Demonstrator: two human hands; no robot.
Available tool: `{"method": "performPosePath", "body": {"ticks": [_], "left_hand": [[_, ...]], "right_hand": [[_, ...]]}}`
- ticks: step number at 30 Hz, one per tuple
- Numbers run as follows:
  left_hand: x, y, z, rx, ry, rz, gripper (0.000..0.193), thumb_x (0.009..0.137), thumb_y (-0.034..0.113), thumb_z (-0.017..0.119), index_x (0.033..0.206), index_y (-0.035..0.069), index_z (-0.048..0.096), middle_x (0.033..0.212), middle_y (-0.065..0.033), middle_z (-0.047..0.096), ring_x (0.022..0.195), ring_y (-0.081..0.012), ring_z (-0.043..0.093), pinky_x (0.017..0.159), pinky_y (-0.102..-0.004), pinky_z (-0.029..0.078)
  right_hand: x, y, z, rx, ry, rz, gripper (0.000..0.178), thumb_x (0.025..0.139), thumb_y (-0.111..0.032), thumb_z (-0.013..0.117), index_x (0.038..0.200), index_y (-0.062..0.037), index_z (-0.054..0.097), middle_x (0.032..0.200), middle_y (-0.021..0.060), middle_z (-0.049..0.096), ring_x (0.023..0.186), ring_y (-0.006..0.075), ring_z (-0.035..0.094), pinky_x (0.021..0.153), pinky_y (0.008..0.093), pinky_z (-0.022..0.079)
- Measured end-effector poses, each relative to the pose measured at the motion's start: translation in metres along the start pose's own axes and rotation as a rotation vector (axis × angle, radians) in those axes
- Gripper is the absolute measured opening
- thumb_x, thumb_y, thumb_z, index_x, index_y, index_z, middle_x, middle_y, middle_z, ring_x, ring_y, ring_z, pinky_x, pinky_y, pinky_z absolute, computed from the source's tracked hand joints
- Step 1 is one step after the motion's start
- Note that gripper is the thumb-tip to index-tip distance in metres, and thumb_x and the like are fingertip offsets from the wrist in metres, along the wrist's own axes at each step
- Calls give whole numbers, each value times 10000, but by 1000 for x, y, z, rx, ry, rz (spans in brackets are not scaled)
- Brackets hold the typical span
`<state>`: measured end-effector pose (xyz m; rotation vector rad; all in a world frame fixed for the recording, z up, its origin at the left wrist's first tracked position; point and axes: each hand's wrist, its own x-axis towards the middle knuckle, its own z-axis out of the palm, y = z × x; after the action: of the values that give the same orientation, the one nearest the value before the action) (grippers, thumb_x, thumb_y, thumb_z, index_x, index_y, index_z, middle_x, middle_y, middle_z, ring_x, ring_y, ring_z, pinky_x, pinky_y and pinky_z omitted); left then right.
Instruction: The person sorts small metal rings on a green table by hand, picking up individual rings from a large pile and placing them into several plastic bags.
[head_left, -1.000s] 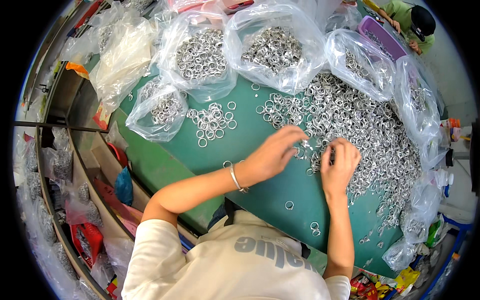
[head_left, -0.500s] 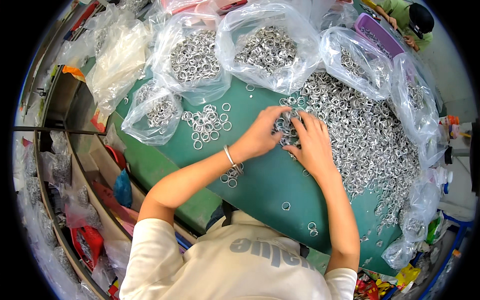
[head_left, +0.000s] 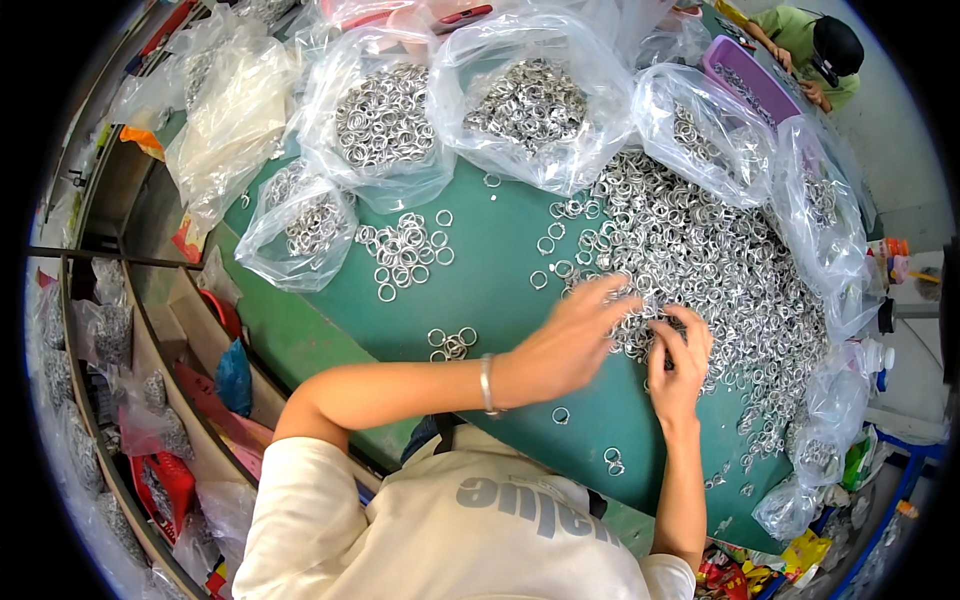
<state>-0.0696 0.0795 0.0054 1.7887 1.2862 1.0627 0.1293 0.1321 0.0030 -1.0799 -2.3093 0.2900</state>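
A large heap of silver-coloured metal rings (head_left: 740, 270) covers the right side of the green table (head_left: 480, 260). My left hand (head_left: 568, 345), smeared by motion, reaches over the heap's left edge with its fingers stretched out. Just to its right, my right hand (head_left: 682, 360) touches the heap's near edge. Its fingers are bent and spread, and I see nothing held between them. A smaller ring group (head_left: 407, 252) lies left of the heap, with a few rings (head_left: 453, 344) beside my left forearm. One single ring (head_left: 561, 415) lies nearer to me.
Clear plastic bags of rings stand along the far side, among them a wide one (head_left: 535, 100) and a small one (head_left: 305, 225). A purple bin (head_left: 748, 80) is at the far right, near another person (head_left: 815, 55). Shelves with bags and a red tray (head_left: 165, 490) are at left.
Both hands have moved nearer to me and to the right. They were together around a clump of rings; now they are apart, and loose rings lie where they were.
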Motion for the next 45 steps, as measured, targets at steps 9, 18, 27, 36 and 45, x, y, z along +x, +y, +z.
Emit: {"method": "performPosePath", "body": {"ticks": [9, 18, 27, 36, 45], "left_hand": [[-6, -36, -8, 55, 106, -320, 767, 753, 25, 703, 1401, 13, 294, 1432, -216, 305, 1300, -396, 332, 1082, -444, 319], [9, -5, 68, -343, 168, -384, 789, 769, -46, 638, 1451, 41, 251, 1460, -197, 255, 1314, -338, 338, 863, -321, 508], [45, 34, 95, -239, -28, -9, 703, 798, -65, 515, 1445, -18, 245, 1488, -304, 166, 1370, -485, 194, 1134, -486, 217], [38, 1, 20, 94, 62, 122, 368, 787, -66, 552, 1149, 1, 563, 1133, -175, 541, 1093, -349, 509, 963, -403, 424], [43, -48, 6, 426, 59, 23, 298, 777, 4, 658, 1063, 17, 576, 995, -125, 538, 913, -316, 545, 809, -406, 459]], "right_hand": [[38, -39, 26, -98, -271, -119, 553, 706, -157, 756, 1218, -80, 562, 1320, 126, 474, 1282, 346, 395, 1032, 516, 313], [8, -3, 21, -238, -221, -193, 520, 693, -144, 700, 1187, -71, 555, 1276, 129, 485, 1240, 329, 453, 927, 486, 383], [-27, 40, 1, -94, 200, 89, 347, 825, -92, 606, 1147, 14, 531, 1205, 190, 540, 1104, 362, 523, 931, 451, 408], [-30, 38, -33, -75, 244, 424, 437, 767, -1, 627, 1189, 12, 510, 1265, 179, 509, 1203, 349, 446, 1045, 450, 308], [-19, -18, -5, -274, -208, 86, 475, 771, -246, 736, 1204, -123, 584, 1356, 93, 450, 1335, 343, 327, 1055, 564, 224]]}}
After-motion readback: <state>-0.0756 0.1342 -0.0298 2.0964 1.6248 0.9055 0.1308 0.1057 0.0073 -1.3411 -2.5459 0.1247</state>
